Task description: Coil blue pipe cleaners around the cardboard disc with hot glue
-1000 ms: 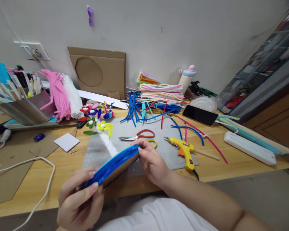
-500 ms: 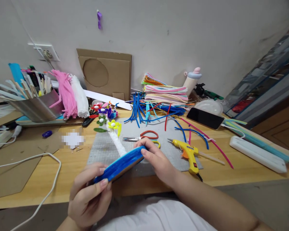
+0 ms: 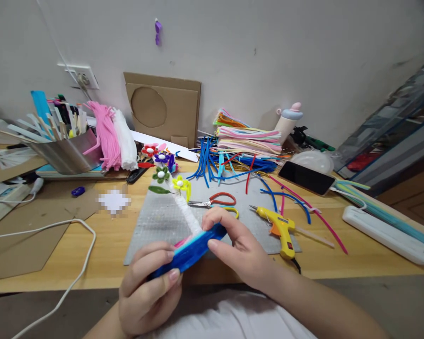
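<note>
Between both hands I hold a blue-edged round base (image 3: 194,250), tilted so its side faces me. My left hand (image 3: 150,287) pinches its left end between thumb and fingers. My right hand (image 3: 238,249) grips the right end, thumb on the near side and fingers over the top. A white wrapped stem (image 3: 187,214) rises from the base and leans away to the left. On it sit pipe-cleaner flowers: a yellow one (image 3: 180,183), a green one (image 3: 161,174), a purple one and a red one (image 3: 150,150), plus a green leaf (image 3: 160,189). The base's far face is mostly hidden.
Scissors (image 3: 215,201) lie on the grey cutting mat (image 3: 144,240) beyond my hands. To the right are a yellow glue gun (image 3: 281,228), a phone (image 3: 306,177) and a white power strip (image 3: 385,235). Pipe-cleaner bundles (image 3: 247,139) and a metal holder (image 3: 69,153) stand behind.
Both hands have moved the base slightly right and down in view, and its blue side is turned more toward me. The whole scene has shifted a little right as the head moved.
</note>
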The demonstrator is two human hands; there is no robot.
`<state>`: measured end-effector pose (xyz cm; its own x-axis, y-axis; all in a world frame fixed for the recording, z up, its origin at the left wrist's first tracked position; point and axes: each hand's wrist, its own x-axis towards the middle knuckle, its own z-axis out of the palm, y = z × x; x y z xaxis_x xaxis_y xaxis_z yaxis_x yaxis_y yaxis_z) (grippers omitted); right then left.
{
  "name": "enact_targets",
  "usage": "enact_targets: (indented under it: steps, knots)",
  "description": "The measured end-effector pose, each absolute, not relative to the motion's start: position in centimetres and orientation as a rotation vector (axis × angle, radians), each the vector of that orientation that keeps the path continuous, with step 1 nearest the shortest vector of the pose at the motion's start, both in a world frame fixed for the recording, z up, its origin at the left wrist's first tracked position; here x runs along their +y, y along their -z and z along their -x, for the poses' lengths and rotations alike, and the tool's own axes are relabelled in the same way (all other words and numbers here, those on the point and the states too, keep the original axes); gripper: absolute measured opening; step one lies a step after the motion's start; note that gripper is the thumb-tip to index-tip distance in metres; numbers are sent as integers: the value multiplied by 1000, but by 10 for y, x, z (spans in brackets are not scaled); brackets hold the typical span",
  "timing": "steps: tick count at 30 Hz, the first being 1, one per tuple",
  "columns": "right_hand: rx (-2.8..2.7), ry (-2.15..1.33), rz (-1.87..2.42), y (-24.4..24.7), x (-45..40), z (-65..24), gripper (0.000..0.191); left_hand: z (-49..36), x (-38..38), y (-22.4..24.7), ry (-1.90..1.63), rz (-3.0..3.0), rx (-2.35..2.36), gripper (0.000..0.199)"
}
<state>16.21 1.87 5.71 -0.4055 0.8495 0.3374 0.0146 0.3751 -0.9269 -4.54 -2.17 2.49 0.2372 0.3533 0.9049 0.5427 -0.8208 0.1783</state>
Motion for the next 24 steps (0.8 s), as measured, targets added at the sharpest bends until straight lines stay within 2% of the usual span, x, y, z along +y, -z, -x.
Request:
enact_targets:
  steps: [8,15,24]
  knots:
    - [-1787,-1040,826,-60,16,-160,13,43,-21,-28,1597,2363,-836,25]
    - [-1792,-1056,795,-56,20,-164,13,43,-22,-17,1737,2489,-1076,55]
    - [-1808,-1020,834,-51,21,-167,12,29,-24,-39,1405,2541,-1399,30]
